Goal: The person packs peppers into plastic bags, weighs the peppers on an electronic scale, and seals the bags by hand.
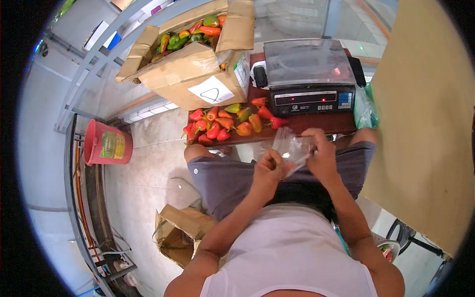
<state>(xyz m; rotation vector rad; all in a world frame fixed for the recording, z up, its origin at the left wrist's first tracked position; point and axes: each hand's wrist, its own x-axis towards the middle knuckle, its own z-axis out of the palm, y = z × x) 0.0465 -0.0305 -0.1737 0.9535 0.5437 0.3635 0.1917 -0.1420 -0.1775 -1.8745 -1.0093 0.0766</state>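
Observation:
A clear plastic bag (288, 143) is stretched between my two hands, just above my lap. My left hand (270, 167) is closed on the bag's left side, fingers curled in. On the other side my right hand (319, 151) pinches its edge. Beyond the bag, a pile of red, orange and green peppers (213, 129) lies on the low dark-red table (316, 122). Whether anything is inside the bag cannot be made out, but it looks thin and see-through.
Behind the peppers stands an open cardboard box (173, 79) full of peppers. A digital scale (311, 84) sits on the table, with a green plastic bag (366, 109) beside it. A pink bucket (108, 143) and an open carton (180, 232) are on the floor. A large cardboard sheet (425, 128) rises at right.

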